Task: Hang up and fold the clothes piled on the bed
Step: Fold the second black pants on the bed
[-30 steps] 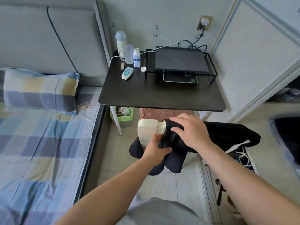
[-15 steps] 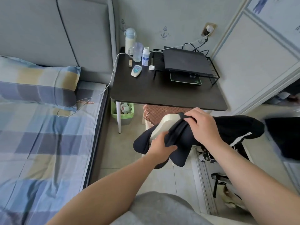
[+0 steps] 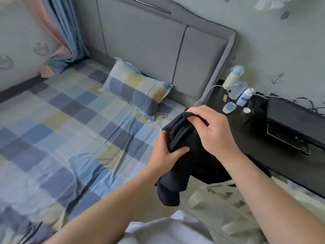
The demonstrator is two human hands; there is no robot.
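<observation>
A black garment (image 3: 182, 166) hangs bunched in the air between the bed and the side table. My left hand (image 3: 167, 154) grips its folds from the left, thumb pressed into the cloth. My right hand (image 3: 212, 131) holds the top edge from above, fingers curled over a fold. The lower part of the garment dangles below both hands. The bed (image 3: 61, 138), with a blue, grey and yellow checked sheet, lies to the left; no pile of clothes shows on the part I see.
A checked pillow (image 3: 137, 90) leans at the grey headboard (image 3: 158, 44). A black side table (image 3: 260, 141) on the right carries a bottle (image 3: 233, 76), small containers, a remote and a black device on a rack (image 3: 292, 117). A cable runs onto the bed.
My view has swung left from the table and floor to the bed. Both hands have carried the black garment leftward and up, away from the beige chair back, still gripping it.
</observation>
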